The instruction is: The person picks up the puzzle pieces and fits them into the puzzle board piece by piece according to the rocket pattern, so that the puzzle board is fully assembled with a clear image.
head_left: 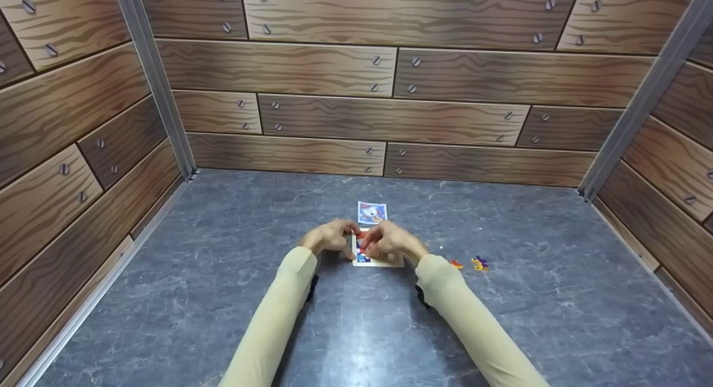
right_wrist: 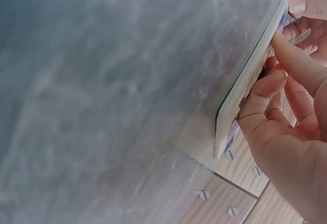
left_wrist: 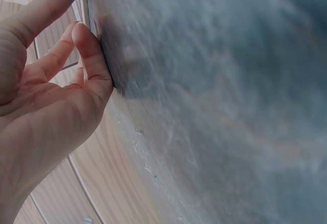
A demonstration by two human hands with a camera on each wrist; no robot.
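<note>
A shallow puzzle tray (head_left: 379, 264) with a pale rim lies flat on the grey table, with blue, white and red puzzle pieces (head_left: 363, 258) in its left part. My left hand (head_left: 334, 235) holds the tray's left side, thumb by the near corner and fingers by the far one. Over the tray, my right hand (head_left: 388, 239) pinches a small reddish puzzle piece, mostly hidden by the fingers. The right wrist view shows the tray's pale edge (right_wrist: 250, 70) side-on beside both hands. In the left wrist view, my left hand (left_wrist: 56, 86) has curved fingers at the table surface.
Just behind the tray lies a picture card (head_left: 371, 212) with a white figure on blue. To the right are loose purple and yellow puzzle pieces (head_left: 479, 263) and an orange piece (head_left: 456, 264) beside the right sleeve. Wood-patterned walls (head_left: 390, 114) enclose the table.
</note>
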